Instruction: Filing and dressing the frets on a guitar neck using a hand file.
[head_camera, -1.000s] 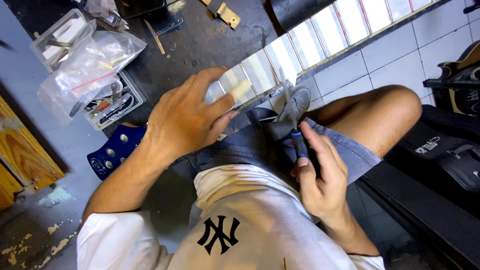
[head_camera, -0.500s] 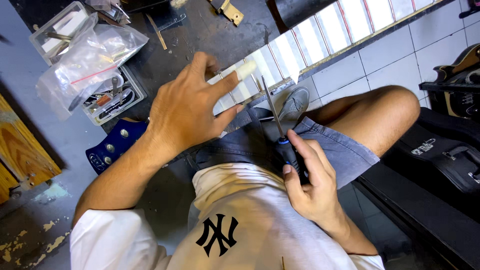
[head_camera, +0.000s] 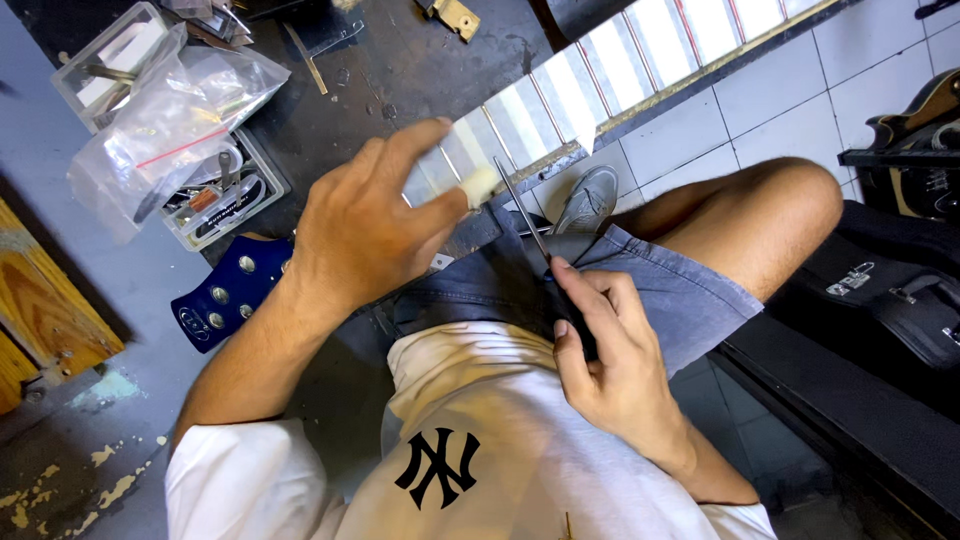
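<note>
Slim metal file (head_camera: 520, 205), taped glossy fretboard (head_camera: 600, 80), clear plastic bag (head_camera: 170, 120).

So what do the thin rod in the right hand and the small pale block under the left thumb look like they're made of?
Thin grey rod: likely metal, straight, with a dull sheen. Small cream block: smooth and matte, perhaps bone or plastic; the look leaves it open.

The right hand (head_camera: 610, 350) hides the thin tool's (head_camera: 520, 205) handle.

dark bench (head_camera: 400, 70), guitar neck (head_camera: 600, 80), plastic bag (head_camera: 170, 120)
</note>
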